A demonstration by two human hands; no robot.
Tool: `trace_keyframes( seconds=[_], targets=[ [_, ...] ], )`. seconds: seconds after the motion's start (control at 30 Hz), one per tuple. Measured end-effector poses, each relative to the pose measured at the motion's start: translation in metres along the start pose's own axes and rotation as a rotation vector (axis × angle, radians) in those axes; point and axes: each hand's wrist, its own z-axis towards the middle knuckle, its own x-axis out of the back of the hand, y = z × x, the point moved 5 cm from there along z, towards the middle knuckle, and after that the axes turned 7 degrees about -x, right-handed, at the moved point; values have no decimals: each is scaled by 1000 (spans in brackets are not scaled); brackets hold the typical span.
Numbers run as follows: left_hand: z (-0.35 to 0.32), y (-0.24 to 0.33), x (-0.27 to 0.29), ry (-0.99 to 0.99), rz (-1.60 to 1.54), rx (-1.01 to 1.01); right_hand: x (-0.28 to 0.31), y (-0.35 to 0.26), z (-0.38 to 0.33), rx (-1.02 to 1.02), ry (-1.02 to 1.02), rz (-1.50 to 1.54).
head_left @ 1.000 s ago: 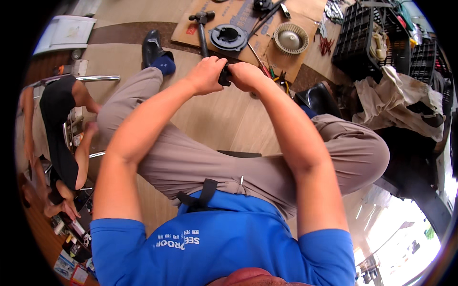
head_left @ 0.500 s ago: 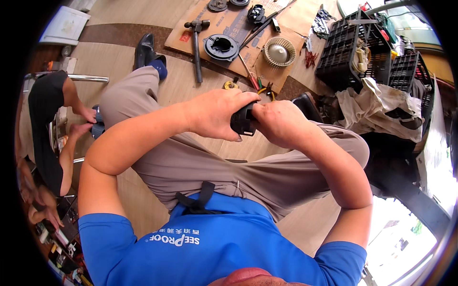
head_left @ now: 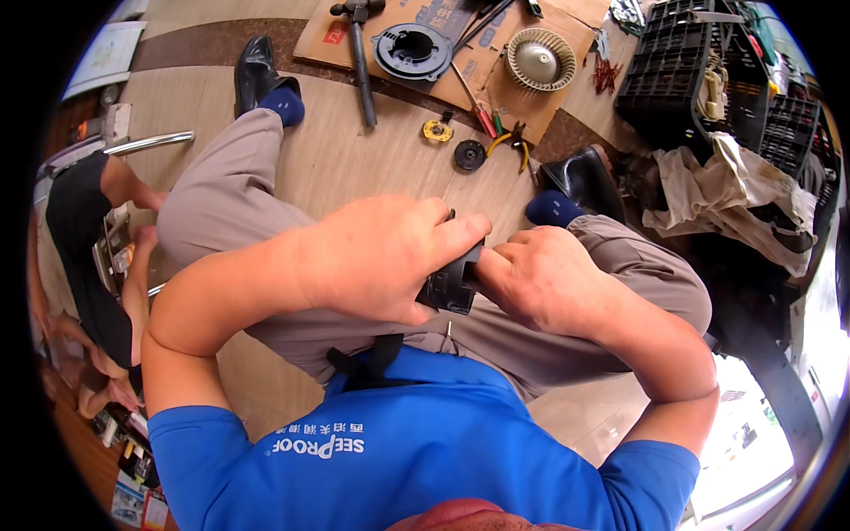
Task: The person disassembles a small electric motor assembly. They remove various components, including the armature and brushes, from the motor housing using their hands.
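Note:
Over my lap, my left hand (head_left: 376,257) is wrapped round a black plastic housing (head_left: 450,288), thumb on the near side and fingers over the far side. My right hand (head_left: 544,274) is closed, its thumb and curled forefinger pressed against the housing's right end. Whatever small part the right fingertips may pinch is hidden. On the floor beyond my hands lie a yellow ring-shaped part (head_left: 436,131), a round black disc (head_left: 470,155) and yellow-handled pliers (head_left: 510,150).
Cardboard (head_left: 487,97) at the far side bears a hammer (head_left: 361,66), a round black flange (head_left: 412,50), a fan wheel (head_left: 540,60) and a red-handled screwdriver (head_left: 483,119). Black crates (head_left: 664,80) and a beige cloth (head_left: 722,190) sit at right. Another person's leg (head_left: 137,283) shows at left.
Both hands have come nearer my body with the black housing, which stays between them. More of the floor parts beyond now shows, including the black disc.

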Motion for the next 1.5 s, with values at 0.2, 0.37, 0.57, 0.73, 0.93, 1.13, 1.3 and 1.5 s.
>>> trace_keyframes(
  seconds=[0.2, 0.37, 0.57, 0.73, 0.93, 1.13, 1.3, 1.5],
  targets=[
    [-6, 4, -5, 45, 46, 5, -3, -2, -5, -50, 24, 46],
    [-15, -2, -13, 93, 34, -14, -13, -7, -6, -88, 63, 73],
    [-14, 0, -8, 162, 128, -131, -10, 2, -6, -100, 68, 87],
    [-12, -4, -20, 75, -121, -88, -13, -3, -11, -90, 28, 152],
    [-7, -16, -15, -56, -258, 39, -20, 9, -7, -194, -31, 216],
    [-12, -59, -23, -100, -983, 231, -23, 36, -6, -232, -29, 533],
    [-15, -54, -17, 11, -1161, 226, -24, 30, -8, -323, -156, 709],
    [-23, -54, -11, 81, -1092, 199, -34, 34, -4, -226, -97, 753]
  ],
)
